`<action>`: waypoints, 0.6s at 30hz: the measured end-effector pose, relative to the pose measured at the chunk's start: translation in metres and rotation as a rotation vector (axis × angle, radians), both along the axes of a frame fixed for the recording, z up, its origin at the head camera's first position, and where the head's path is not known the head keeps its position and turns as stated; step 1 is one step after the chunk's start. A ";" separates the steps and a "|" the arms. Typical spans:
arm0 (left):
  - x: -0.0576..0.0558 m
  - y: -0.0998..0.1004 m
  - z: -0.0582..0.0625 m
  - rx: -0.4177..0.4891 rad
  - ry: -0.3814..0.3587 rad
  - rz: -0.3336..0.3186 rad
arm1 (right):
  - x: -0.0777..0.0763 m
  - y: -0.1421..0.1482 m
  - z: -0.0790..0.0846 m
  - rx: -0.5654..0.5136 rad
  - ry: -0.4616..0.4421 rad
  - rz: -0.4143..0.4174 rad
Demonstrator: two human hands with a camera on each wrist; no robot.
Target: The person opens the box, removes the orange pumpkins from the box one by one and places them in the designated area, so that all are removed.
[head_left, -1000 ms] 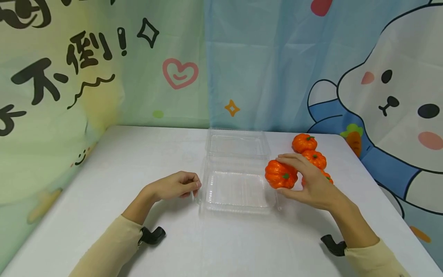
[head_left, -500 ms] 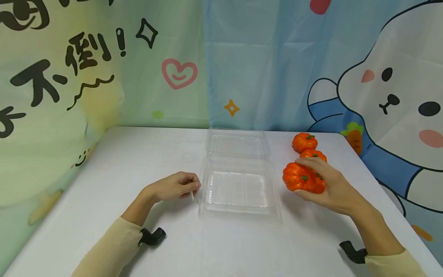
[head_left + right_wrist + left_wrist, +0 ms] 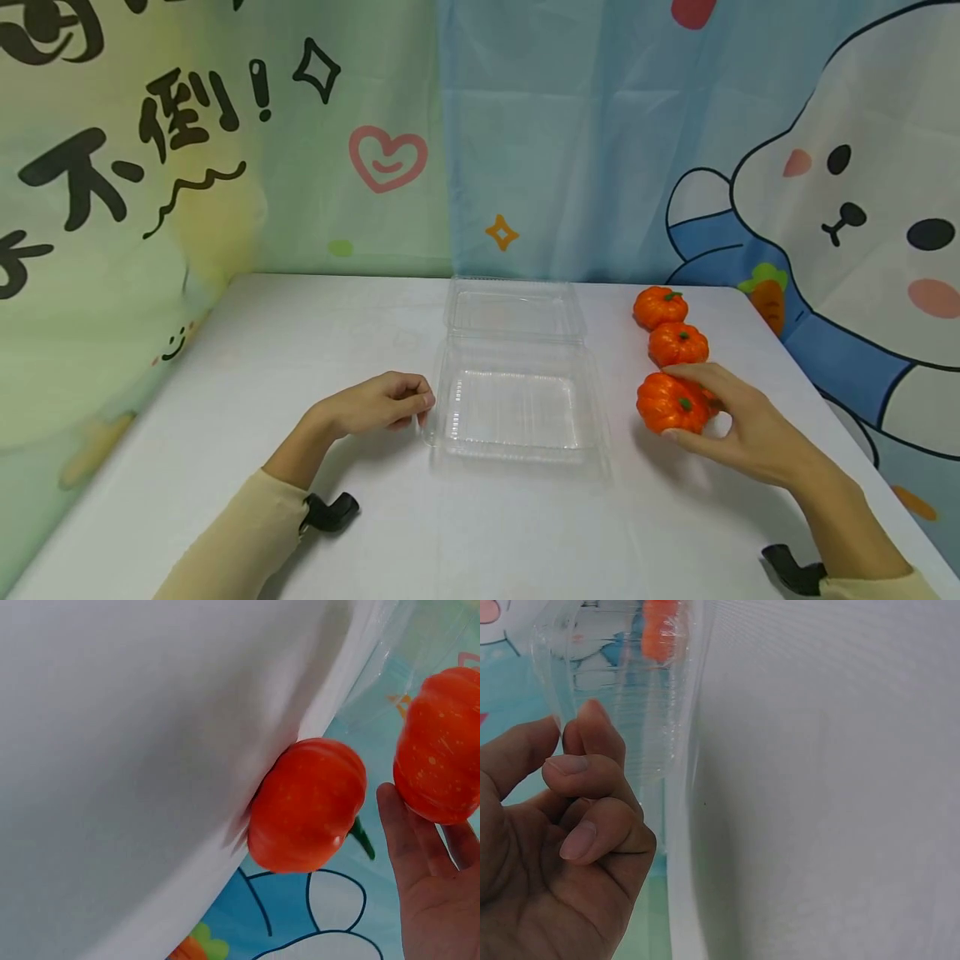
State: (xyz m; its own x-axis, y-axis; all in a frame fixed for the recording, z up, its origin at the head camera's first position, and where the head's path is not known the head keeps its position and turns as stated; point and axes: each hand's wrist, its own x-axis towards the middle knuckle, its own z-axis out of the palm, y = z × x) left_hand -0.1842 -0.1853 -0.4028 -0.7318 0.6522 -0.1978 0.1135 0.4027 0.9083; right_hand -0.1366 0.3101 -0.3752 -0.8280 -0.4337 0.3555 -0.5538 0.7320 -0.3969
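My right hand (image 3: 765, 442) holds a small orange toy pumpkin (image 3: 670, 403) with a green stem, between thumb and fingers, right of the clear container. The right wrist view shows this held pumpkin (image 3: 442, 746) above the fingers, apart from another pumpkin (image 3: 307, 806) resting on the table. In the head view that resting pumpkin is mostly hidden behind the held one and the hand. The clear plastic clamshell container (image 3: 517, 408) lies unfolded, its lid (image 3: 517, 315) towards the back. My left hand (image 3: 386, 402) pinches the container's left edge between thumb and fingers.
Two more pumpkins, one at the far end (image 3: 660, 307) and one nearer (image 3: 678, 343), stand in a row on the right of the white table (image 3: 487, 533). A printed cloth backdrop (image 3: 555, 142) rises behind the table's back edge.
My right hand has carried the pumpkin from the container's right edge to the right and nearer the front, beside the row. The left hand keeps its place on the container.
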 end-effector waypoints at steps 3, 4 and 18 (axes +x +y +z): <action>0.000 0.000 0.001 -0.002 0.003 0.000 | 0.004 0.006 0.000 0.019 -0.042 -0.025; 0.000 0.000 0.001 -0.002 0.003 0.001 | 0.005 0.008 0.000 0.024 -0.067 -0.037; 0.000 -0.001 0.002 0.004 0.000 -0.005 | 0.017 0.023 -0.001 0.044 -0.229 -0.120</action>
State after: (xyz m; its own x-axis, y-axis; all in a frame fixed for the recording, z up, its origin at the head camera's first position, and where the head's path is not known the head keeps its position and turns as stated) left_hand -0.1846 -0.1861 -0.4013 -0.7283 0.6568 -0.1955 0.1155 0.3988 0.9097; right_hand -0.1196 0.3333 -0.3766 -0.9312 -0.3384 0.1357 -0.3613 0.8065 -0.4680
